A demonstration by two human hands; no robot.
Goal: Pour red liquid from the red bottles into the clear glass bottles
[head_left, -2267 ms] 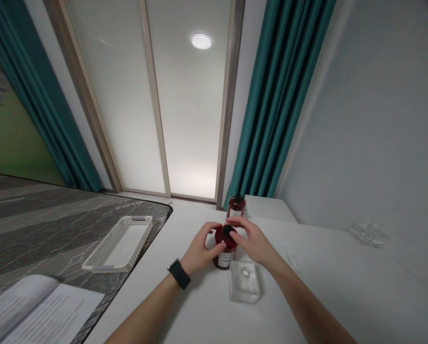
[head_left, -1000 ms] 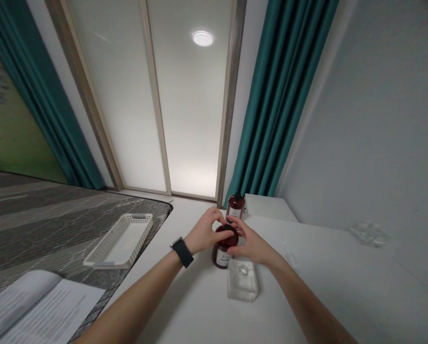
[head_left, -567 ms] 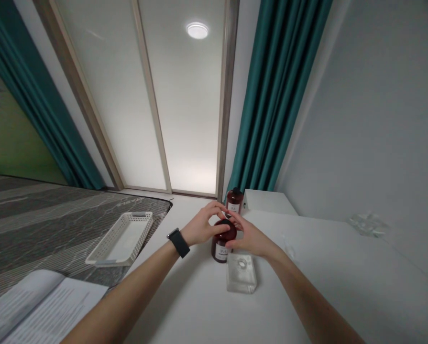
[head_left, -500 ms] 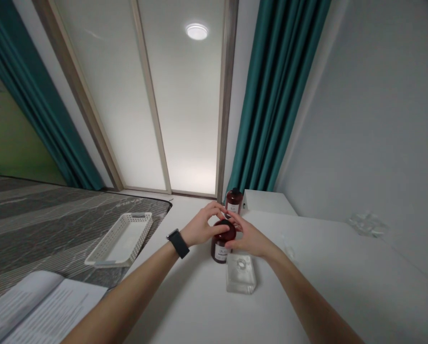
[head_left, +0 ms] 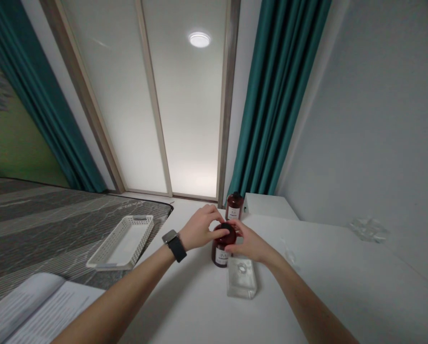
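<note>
An amber-brown bottle with a white label and a dark cap stands upright on the white tabletop. My left hand, a dark watch on its wrist, is curled round the cap from the left, thumb across its front. From the other side my right hand grips the bottle's shoulder with thumb and fingers; the far fingertips are partly hidden. A clear square dish with a ring-shaped detail in it lies in front of the bottle. Behind my hands stands a second brown bottle, untouched.
To the left, a white perforated basket rests on a grey patterned surface, near an open book. A white box stands at the back. Clear crumpled-looking objects, one a transparent piece, lie on the right.
The view has tilted up slightly, so everything sits a little lower. My left wrist has turned a little, showing more of the watch face. Both hands stay at the same bottle.
</note>
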